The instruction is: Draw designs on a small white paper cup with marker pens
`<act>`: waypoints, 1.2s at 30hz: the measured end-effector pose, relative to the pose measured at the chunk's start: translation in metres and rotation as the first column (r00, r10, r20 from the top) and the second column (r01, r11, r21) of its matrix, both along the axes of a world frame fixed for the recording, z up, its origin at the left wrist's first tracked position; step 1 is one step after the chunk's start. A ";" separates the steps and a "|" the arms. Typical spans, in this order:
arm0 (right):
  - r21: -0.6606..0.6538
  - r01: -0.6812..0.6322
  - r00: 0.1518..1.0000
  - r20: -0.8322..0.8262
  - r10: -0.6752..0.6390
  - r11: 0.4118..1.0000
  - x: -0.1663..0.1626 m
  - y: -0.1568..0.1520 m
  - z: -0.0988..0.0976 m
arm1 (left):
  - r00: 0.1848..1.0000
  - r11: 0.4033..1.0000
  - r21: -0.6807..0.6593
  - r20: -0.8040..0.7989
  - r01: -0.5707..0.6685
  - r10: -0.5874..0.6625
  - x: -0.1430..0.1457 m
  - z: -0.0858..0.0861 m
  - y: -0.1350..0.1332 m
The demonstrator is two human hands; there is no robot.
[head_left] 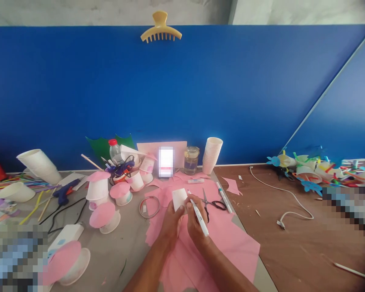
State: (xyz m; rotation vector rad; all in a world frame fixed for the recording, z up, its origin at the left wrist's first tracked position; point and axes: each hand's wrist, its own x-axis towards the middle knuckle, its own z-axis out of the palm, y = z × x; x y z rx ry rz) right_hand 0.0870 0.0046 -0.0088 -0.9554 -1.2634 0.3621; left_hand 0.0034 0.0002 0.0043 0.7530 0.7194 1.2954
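Note:
My left hand (171, 219) is closed around a small white paper cup (179, 197) above the pink paper. In my right hand (197, 221) is a white marker pen (201, 219), its upper end pointing toward the cup. Whether the pen touches the cup I cannot tell. Pink paper sheets (231, 247) lie under both hands. Just right of my right hand rest black-handled scissors (217, 205), and beyond them a white marker with a green end (224, 197). Another marker (196, 181) lies farther back.
A lit phone (165, 162) stands at the back, beside a glass jar (191, 160) and stacked paper cups (212, 156). Cups with pink paper tops (102, 215) and a blue glue gun (65, 192) are on the left. A white cable (279, 190) crosses the brown table.

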 end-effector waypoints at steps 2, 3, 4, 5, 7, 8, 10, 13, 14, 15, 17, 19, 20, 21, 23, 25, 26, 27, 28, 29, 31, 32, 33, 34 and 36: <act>0.021 -0.015 1.000 0.013 0.015 1.000 0.000 -0.002 0.004 | 1.000 1.000 0.004 -0.013 0.005 -0.005 0.000 0.002 -0.001; 0.034 -0.023 1.000 0.021 0.022 0.999 0.000 -0.003 0.006 | 1.000 1.000 0.003 -0.015 0.008 -0.008 0.001 0.003 -0.002; 0.045 -0.030 0.999 0.030 0.029 0.999 0.000 -0.004 0.008 | 1.000 1.000 0.000 -0.018 0.009 -0.009 0.001 0.004 -0.002; 0.061 -0.044 0.998 0.045 0.041 0.997 -0.001 -0.006 0.011 | 1.000 1.000 0.001 -0.025 0.010 -0.010 0.000 0.005 -0.003; 0.094 -0.076 0.994 0.082 0.068 0.993 -0.001 -0.008 0.014 | 0.999 1.000 0.014 -0.049 0.007 -0.006 0.000 0.007 -0.004; 0.109 -0.091 0.992 0.101 0.080 0.990 -0.002 -0.009 0.014 | 0.998 1.000 0.023 -0.063 0.009 -0.008 -0.001 0.008 -0.004; 0.125 -0.102 0.988 0.125 0.086 0.987 -0.002 -0.010 0.015 | 0.997 0.999 0.037 -0.077 0.030 -0.027 -0.002 0.010 -0.005; 0.118 -0.094 0.991 0.107 0.082 0.989 -0.002 -0.010 0.012 | 0.997 0.996 0.046 -0.035 0.077 -0.076 -0.003 0.011 -0.004; 0.108 -0.085 0.993 0.085 0.076 0.991 -0.001 -0.009 0.011 | 0.996 0.995 0.052 -0.010 0.086 -0.086 -0.003 0.011 -0.004; 0.093 -0.073 0.996 0.057 0.068 0.993 -0.001 -0.008 0.009 | 0.996 0.994 0.061 0.011 0.089 -0.090 -0.003 0.011 -0.004; 0.053 -0.050 0.999 -0.006 0.051 0.997 0.001 -0.006 0.008 | 0.995 0.992 0.078 0.030 0.096 -0.099 -0.003 0.009 -0.002; 0.009 -0.063 0.995 -0.073 0.064 0.998 0.003 -0.005 0.009 | 0.994 0.991 0.087 0.030 0.105 -0.108 -0.003 0.007 -0.001; -0.010 -0.081 0.991 -0.104 0.080 0.997 0.004 -0.004 0.010 | 0.994 0.991 0.087 0.032 0.105 -0.108 -0.003 0.005 -0.001; -0.022 -0.097 0.987 -0.130 0.093 0.995 0.005 -0.004 0.011 | 0.994 0.991 0.086 0.037 0.102 -0.105 -0.003 0.004 0.000; -0.030 -0.103 0.982 -0.164 0.097 0.994 0.006 -0.003 0.015 | 0.995 0.993 0.082 0.049 0.083 -0.087 -0.003 0.000 0.001; -0.035 -0.093 0.981 -0.177 0.085 0.995 0.007 -0.003 0.018 | 0.996 0.995 0.068 0.052 0.066 -0.070 -0.003 -0.002 0.002; -0.039 -0.092 0.981 -0.176 0.084 0.995 0.007 -0.003 0.019 | 0.996 0.996 0.058 0.053 0.064 -0.067 -0.002 -0.002 0.003; -0.042 -0.090 0.982 -0.173 0.081 0.995 0.007 -0.003 0.020 | 0.996 0.997 0.048 0.054 0.062 -0.065 -0.002 -0.002 0.003; -0.041 -0.085 0.983 -0.166 0.077 0.996 0.008 -0.003 0.021 | 0.996 0.997 0.041 0.056 0.063 -0.065 -0.003 -0.001 0.002; -0.034 -0.077 0.986 -0.153 0.071 0.996 0.008 -0.004 0.021 | 0.996 0.997 0.039 0.058 0.066 -0.069 -0.003 0.000 0.002; -0.003 -0.063 0.992 -0.106 0.062 0.998 0.009 -0.004 0.021 | 0.995 0.996 0.050 0.059 0.073 -0.075 -0.003 0.004 0.001; 0.012 -0.061 0.995 -0.078 0.061 0.998 0.009 -0.004 0.021 | 0.996 0.996 0.058 0.056 0.072 -0.075 -0.003 0.005 0.001; 0.021 -0.060 0.997 -0.052 0.061 0.998 0.009 -0.004 0.021 | 0.996 0.996 0.064 0.052 0.069 -0.072 -0.003 0.006 0.000; 0.020 -0.060 0.998 -0.029 0.060 0.998 0.010 -0.004 0.020 | 0.997 0.996 0.066 0.048 0.064 -0.067 -0.002 0.007 0.000; -0.008 -0.049 0.999 -0.019 0.049 0.999 0.010 -0.004 0.018 | 0.997 0.997 0.060 0.045 0.055 -0.058 -0.002 0.007 0.000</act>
